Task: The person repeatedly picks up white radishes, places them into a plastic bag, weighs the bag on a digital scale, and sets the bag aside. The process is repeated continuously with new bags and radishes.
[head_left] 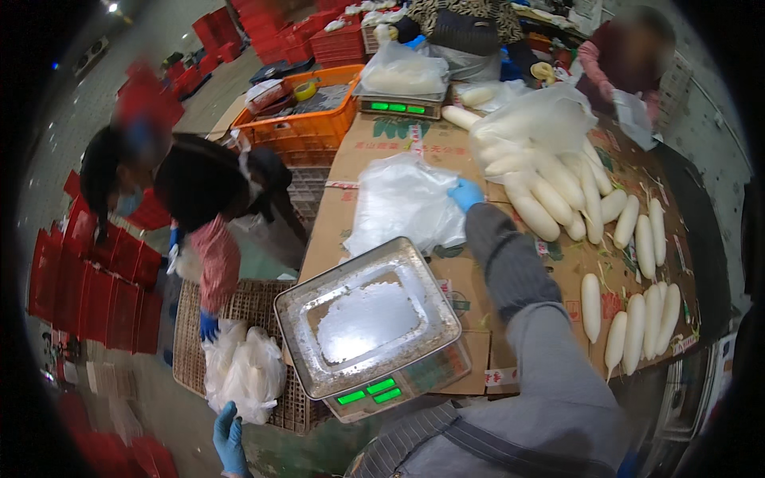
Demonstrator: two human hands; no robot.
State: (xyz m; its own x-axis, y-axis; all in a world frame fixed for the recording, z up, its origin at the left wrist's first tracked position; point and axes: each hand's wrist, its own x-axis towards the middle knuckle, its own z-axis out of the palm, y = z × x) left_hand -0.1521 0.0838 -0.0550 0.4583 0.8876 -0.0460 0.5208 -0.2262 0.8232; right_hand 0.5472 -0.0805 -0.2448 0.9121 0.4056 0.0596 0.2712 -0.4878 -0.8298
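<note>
My right hand (466, 193), in a blue glove, reaches across the table with its fingers closed on the edge of a clear plastic bag (406, 199), one of a flat pile. At the lower left, my left hand (229, 442), also blue-gloved, is raised with fingers apart and holds nothing. It is just below a filled plastic bag (247, 374) in a brown basket (187, 342); a co-worker's gloved hand (209, 325) touches that bag. In front of me stands a scale (366, 315) with a bare metal tray and lit green displays.
White radishes (590, 307) lie loose on the cardboard-covered table at right, with more heaped under plastic (534, 199). A second scale (398, 105) bears a bagged load. An orange crate (339, 111) stands beyond the table. Co-workers are at left and far right; red crates (103, 287) are stacked left.
</note>
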